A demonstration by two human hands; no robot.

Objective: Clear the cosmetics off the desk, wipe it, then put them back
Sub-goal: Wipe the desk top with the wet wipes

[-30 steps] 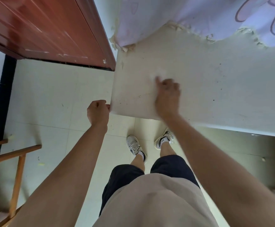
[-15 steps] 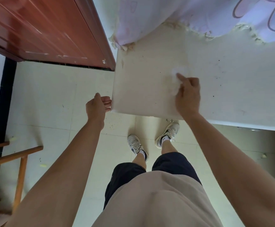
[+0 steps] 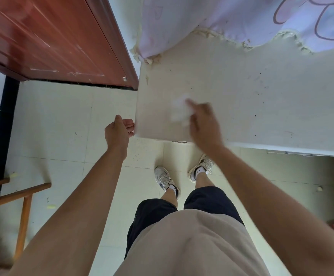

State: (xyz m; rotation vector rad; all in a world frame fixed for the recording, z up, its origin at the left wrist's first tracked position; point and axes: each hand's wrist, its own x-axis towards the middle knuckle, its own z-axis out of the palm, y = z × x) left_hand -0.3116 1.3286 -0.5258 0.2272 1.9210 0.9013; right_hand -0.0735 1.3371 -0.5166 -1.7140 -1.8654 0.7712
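Your pale desk (image 3: 261,100) fills the right and centre of the view, its top bare and speckled with small dark marks, its near left corner pointing toward you. A lilac cloth with a frayed edge (image 3: 231,18) hangs over the desk's far side, and a red-brown wooden door (image 3: 52,42) stands to the left above the pale tiled floor (image 3: 58,126). At the lower left you can see part of a wooden chair frame (image 3: 21,198). Your right hand (image 3: 203,124) lies on the desk close to its front edge, blurred, with the forefinger stretched forward and the other fingers curled down over a crumpled white tissue (image 3: 179,110), pressing it flat to the surface. Your left hand (image 3: 118,130) sits just off the desk's near left corner, palm turned toward the edge, fingers loosely cupped and half open with nothing in them; the fingertips reach the corner, though you cannot tell whether they touch it. Your white trainers (image 3: 166,180) stand on the floor below the desk edge.
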